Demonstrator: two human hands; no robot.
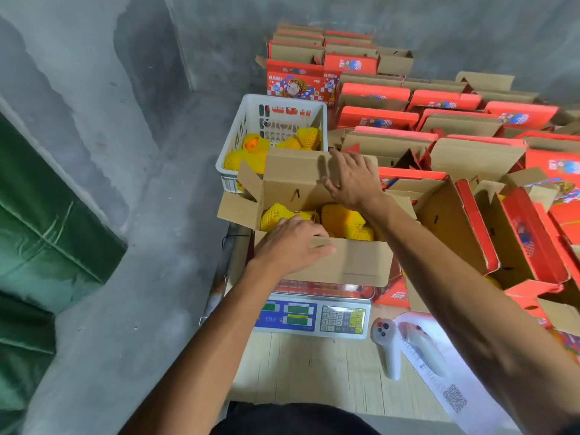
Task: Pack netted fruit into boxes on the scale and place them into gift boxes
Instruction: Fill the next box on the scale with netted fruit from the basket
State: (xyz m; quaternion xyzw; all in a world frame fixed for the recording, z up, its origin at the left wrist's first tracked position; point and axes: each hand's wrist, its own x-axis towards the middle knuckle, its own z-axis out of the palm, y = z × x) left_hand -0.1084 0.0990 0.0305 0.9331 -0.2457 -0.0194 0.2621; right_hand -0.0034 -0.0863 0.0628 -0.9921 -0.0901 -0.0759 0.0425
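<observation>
Seemingly mid-task — the box on the scale holds netted fruit; left hand grips its near flap, right hand spread on the lid; more fruit waits in the basket at eleven o'clock — gift boxes stand open.

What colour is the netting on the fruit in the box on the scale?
Yellow netting on the fruit in the box; clearest in the head view.

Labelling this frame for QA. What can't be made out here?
Head view only:
- Scale readout: digits too small and blurred.
- Fruit count in the cardboard box: both hands, left hand and right hand, cover part of the netted fruit.
- Gift boxes: interiors hidden by flaps; rightmost cut off by the edge.
</observation>
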